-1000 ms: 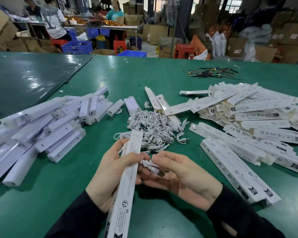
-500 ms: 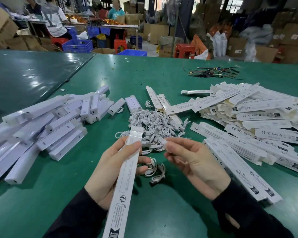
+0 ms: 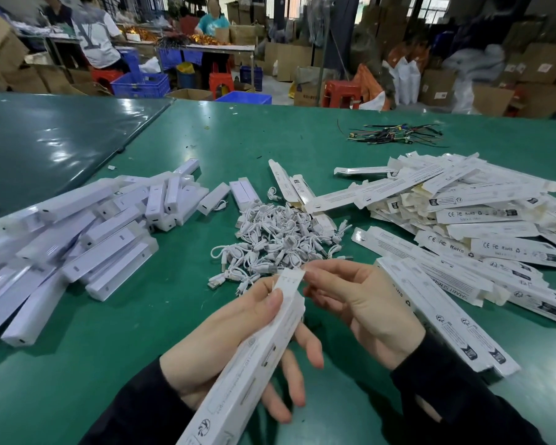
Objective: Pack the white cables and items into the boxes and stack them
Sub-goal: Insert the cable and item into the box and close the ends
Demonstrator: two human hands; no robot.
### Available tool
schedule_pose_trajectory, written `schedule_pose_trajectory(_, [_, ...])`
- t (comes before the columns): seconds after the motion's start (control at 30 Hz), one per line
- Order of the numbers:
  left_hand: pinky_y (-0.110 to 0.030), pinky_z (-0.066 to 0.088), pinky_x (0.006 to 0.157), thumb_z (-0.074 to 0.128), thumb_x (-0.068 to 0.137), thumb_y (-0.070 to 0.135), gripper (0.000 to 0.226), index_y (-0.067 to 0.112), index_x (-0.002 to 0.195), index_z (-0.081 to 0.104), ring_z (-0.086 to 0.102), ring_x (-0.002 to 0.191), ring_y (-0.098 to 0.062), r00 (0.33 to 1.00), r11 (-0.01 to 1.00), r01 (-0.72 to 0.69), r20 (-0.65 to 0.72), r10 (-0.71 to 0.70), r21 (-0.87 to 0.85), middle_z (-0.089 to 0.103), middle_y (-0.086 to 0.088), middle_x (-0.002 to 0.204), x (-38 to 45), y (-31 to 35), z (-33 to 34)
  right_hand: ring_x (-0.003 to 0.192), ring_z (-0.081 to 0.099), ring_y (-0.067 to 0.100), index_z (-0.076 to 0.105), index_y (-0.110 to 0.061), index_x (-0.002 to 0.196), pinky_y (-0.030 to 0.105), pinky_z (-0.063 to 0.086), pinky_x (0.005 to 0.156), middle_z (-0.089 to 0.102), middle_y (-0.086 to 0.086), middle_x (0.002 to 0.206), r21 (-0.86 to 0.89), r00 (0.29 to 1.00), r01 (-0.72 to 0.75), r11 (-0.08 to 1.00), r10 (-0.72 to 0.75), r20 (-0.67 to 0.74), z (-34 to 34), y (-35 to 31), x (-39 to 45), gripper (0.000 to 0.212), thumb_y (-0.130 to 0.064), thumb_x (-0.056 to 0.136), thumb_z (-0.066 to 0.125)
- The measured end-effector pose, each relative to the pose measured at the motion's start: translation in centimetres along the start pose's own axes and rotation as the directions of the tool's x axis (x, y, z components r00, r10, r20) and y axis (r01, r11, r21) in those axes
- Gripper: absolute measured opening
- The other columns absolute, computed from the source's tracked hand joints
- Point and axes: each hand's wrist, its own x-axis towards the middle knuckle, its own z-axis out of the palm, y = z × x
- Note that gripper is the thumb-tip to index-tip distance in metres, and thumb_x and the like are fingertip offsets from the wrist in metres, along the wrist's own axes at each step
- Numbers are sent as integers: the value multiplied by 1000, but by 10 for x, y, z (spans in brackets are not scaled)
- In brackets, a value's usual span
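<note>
At a green packing table (image 3: 302, 139) in a busy warehouse, I work between three heaps: white lamp-like bars (image 3: 77, 239) piled to my left, flat printed cartons (image 3: 463, 220) fanned out to my right, and a tangle of short white cables (image 3: 280, 242) in the middle, just beyond my fingertips.

My left hand (image 3: 225, 345) grips one long white box (image 3: 254, 358), thumb on its upper face and fingers curled beneath, the open end tilted away from me toward the cable pile. My right hand (image 3: 360, 303) pinches the box's end flap (image 3: 289, 279) between thumb and forefinger, the other fingers loosely curled; I cannot see whether a cable is already inside.

By my reading, the step in hand is closing that end. To do it well I should keep the left grip firm but not crushing, since thin card will likely buckle under a squeeze, then fold the flap squarely on its crease and tuck its tongue fully into the slot so it does not spring open once stacked. Holding the box slightly mouth-up should keep anything inside from sliding out.

The finished cartons lie just beside my right wrist, an easy place to set this one down.
</note>
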Motion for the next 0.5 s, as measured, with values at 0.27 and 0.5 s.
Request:
schedule_pose_trajectory(0.27, [-9,51,60,63,82,67,46,36,116,64,63,85,5,999,999,34,-34,-35,-35,62,10,115,3,-5,-4,74,71,18,80,-7,76,22,57,70,76,14,84,-122,993,77,990,-65,102,-3,-3,-3,37,-22,42,85])
schedule_pose_trajectory(0.5, [-13,52,55,67,80,64,45,29,108,68,65,73,-2,999,997,39,27,-37,-71,64,4,101,2,-3,-4,68,65,8,79,-4,82,16,50,61,74,9,83,-206,936,-22,978,92,340,-10,-10,-5,18,-6,65,80])
